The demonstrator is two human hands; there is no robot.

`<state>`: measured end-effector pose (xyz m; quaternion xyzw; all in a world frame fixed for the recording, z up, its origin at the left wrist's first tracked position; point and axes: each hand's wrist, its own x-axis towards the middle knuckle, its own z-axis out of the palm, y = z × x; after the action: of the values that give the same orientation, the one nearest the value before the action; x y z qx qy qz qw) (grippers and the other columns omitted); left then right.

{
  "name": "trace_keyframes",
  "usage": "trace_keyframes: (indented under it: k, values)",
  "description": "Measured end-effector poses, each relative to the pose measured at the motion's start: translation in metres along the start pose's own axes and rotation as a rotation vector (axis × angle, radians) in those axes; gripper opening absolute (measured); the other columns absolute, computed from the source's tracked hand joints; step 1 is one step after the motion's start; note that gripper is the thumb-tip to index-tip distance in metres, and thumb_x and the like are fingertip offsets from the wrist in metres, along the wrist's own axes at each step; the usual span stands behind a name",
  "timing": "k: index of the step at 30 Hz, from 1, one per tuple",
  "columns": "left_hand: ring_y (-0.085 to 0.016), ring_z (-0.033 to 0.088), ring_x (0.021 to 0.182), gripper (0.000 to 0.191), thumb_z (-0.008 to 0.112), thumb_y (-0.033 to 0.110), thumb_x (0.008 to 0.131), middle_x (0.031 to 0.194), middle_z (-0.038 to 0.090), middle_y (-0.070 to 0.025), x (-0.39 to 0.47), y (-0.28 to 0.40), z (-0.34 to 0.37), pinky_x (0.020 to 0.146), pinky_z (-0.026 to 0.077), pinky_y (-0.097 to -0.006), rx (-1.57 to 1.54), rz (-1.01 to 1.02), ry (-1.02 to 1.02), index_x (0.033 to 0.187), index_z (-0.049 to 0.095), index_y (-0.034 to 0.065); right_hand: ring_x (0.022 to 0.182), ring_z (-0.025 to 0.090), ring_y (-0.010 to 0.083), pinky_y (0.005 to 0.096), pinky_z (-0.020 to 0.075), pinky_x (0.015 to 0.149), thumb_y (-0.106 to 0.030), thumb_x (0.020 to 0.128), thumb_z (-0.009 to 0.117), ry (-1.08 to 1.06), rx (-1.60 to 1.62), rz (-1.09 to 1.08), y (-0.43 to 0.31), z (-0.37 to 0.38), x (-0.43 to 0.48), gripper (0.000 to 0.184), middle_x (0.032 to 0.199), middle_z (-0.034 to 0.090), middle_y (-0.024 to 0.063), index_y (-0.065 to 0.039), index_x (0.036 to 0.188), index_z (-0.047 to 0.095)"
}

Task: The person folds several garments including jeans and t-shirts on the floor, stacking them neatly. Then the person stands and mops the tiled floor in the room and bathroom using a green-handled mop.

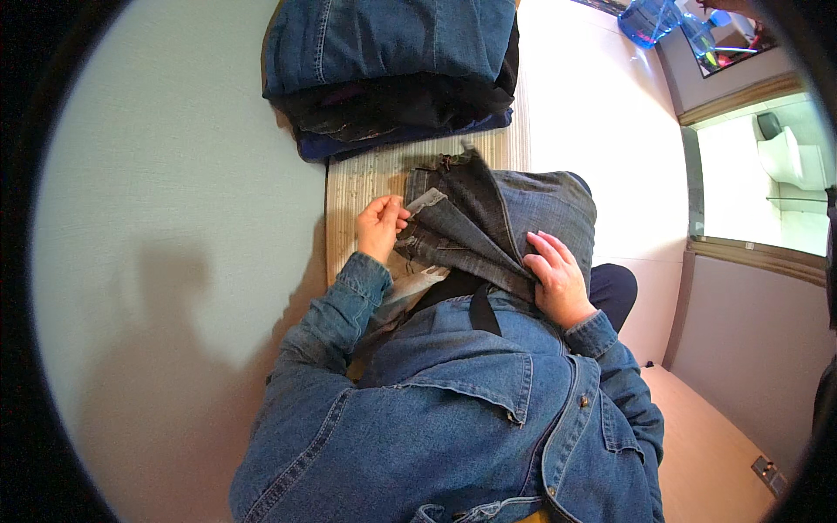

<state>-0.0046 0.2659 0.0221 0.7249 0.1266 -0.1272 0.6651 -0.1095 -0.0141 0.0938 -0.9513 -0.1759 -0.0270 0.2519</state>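
A dark grey denim garment (pixel 467 209) lies across my lap, its waist end opened out to the left with frayed bits along the edge. My left hand (pixel 382 225) pinches that end at a pale strip of cloth between thumb and fingers. My right hand (pixel 556 278) rests on the denim with fingers spread, near a folded edge; whether it grips any cloth I cannot tell. Beneath my left forearm a pale, crumpled item (pixel 412 287) shows partly, the rest hidden by the sleeve and garment.
A stack of folded clothes, blue denim (pixel 392 39) on top of black and navy cloth, stands ahead on a striped beige seat cover (pixel 353 196). A pale wall (pixel 163 163) rises close at left. Large blue water bottles (pixel 647 23) stand at far right, near a doorway.
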Motion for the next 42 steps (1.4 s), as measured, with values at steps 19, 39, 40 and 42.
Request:
trace_keyframes:
  k: [19,39,40,42]
  values:
    - [-0.029,0.046,0.104,0.043,0.057,-0.004,0.055,0.101,0.056,-0.0096,0.012,0.043,0.030,0.089,0.037,-0.0387,0.942,0.679,-0.647,0.096,0.059,0.0098,0.112,0.042,0.0366,0.0405,0.0345,0.096,-0.019,0.060,0.066,-0.044,0.273,0.060,-0.009,-0.003,0.041,0.053,0.116,0.050,0.0197,0.003,0.106,0.051]
    - [-0.028,0.054,0.070,0.021,0.057,-0.003,0.058,0.072,0.051,-0.0066,-0.018,0.028,-0.012,0.058,0.043,-0.0363,0.851,0.830,-0.082,0.074,0.054,0.0103,0.109,0.046,0.0317,0.0388,0.0362,0.093,-0.006,0.068,0.054,-0.109,0.207,-0.104,-0.031,0.016,0.050,0.039,0.112,0.053,0.0149,-0.002,0.107,0.052]
    - [-0.028,0.054,0.070,0.021,0.057,-0.003,0.058,0.072,0.051,-0.0066,-0.016,0.030,-0.012,0.058,0.043,-0.0362,0.853,0.893,-0.025,0.074,0.053,0.0105,0.108,0.046,0.0318,0.0383,0.0366,0.093,-0.007,0.069,0.055,-0.099,0.211,-0.088,-0.031,0.015,0.049,0.038,0.111,0.053,0.0152,-0.002,0.107,0.052]
    - [-0.029,0.053,0.069,0.020,0.058,-0.002,0.058,0.071,0.050,-0.0071,-0.013,0.030,-0.012,0.057,0.043,-0.0367,0.920,0.857,-0.119,0.073,0.053,0.0100,0.107,0.047,0.0320,0.0382,0.0372,0.093,-0.011,0.070,0.058,-0.077,0.277,-0.066,-0.028,0.014,0.047,0.037,0.109,0.054,0.0152,-0.002,0.106,0.053]
